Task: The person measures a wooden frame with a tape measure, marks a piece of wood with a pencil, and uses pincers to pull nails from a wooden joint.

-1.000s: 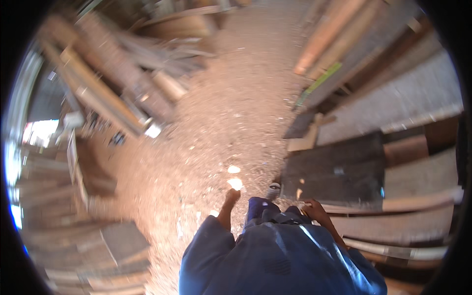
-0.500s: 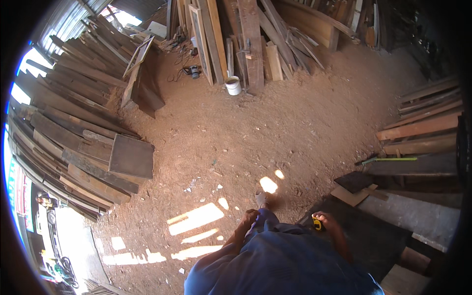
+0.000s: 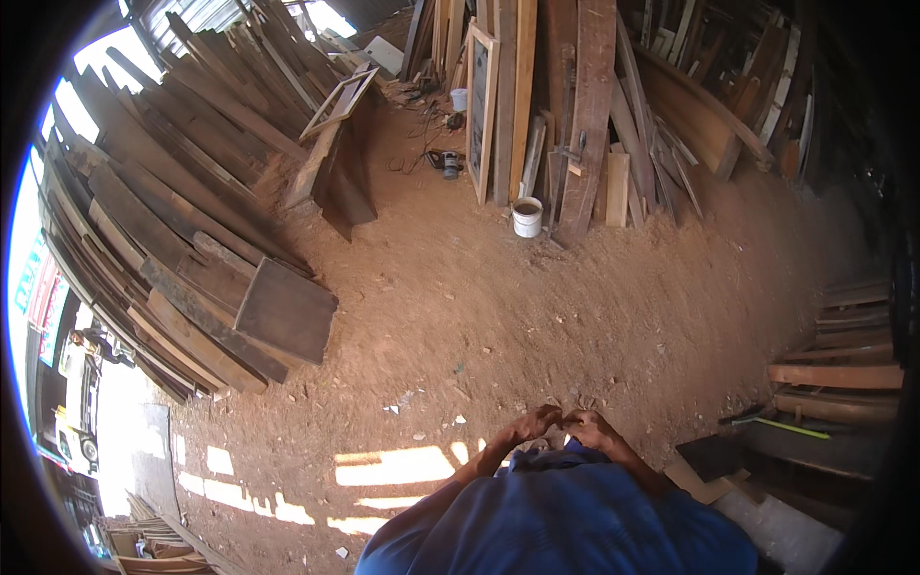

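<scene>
My left hand [image 3: 539, 422] and my right hand [image 3: 590, 428] are together in front of my body, above the dirt floor, with their fingertips nearly meeting. Both have their fingers curled. The yellow tape measure that was in my right hand a moment earlier is now hidden behind the fingers. Whatever the left fingers pinch is too small to make out. My blue shirt [image 3: 556, 513] covers the lower middle of the view, between the two forearms.
Boards [image 3: 182, 182] lean in rows along the left. More planks stand at the back, by a white bucket [image 3: 527, 218] and a corded power tool [image 3: 448, 165]. A square panel [image 3: 287, 311] rests at left. Stacked timber [image 3: 834, 377] and a green strip [image 3: 793, 428] lie at right.
My right hand, with the tape measure, has come inward from the right to meet my left hand. My left hand has moved right. The view has turned, shifting the surroundings right and down.
</scene>
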The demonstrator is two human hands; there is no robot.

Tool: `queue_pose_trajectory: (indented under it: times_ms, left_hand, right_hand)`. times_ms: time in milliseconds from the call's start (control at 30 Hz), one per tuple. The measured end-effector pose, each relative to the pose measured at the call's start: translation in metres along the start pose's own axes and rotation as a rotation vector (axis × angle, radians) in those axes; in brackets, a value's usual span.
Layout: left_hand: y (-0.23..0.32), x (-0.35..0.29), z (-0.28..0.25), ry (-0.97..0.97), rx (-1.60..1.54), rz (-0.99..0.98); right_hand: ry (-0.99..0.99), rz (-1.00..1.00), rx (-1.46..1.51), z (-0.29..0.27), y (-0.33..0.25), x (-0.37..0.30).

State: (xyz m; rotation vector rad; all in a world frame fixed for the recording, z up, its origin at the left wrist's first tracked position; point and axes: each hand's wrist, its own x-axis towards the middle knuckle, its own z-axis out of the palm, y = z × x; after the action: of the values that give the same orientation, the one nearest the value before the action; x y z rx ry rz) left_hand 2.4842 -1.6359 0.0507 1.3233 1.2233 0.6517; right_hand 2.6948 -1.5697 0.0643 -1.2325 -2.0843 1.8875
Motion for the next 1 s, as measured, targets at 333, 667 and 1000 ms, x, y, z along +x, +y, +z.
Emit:
queue_pose_trajectory:
  times_ms: [333, 667, 1000]
  left_hand:
    - [-0.027, 0.043, -0.089, 0.32, -0.265, -0.167]
    - [0.006, 0.114, -0.254, 0.667, -0.6, -0.07]
    - [-0.075, 0.166, -0.422, 0.843, -1.045, -0.213]
  right_hand:
    - [-0.208, -0.023, -0.558, -0.023, -0.128, 0.141]
    - [-0.383, -0.607, -0.864, -0.077, -0.197, 0.396]
    - [-0.541, -0.547, -0.876, -0.061, -0.314, 0.571]
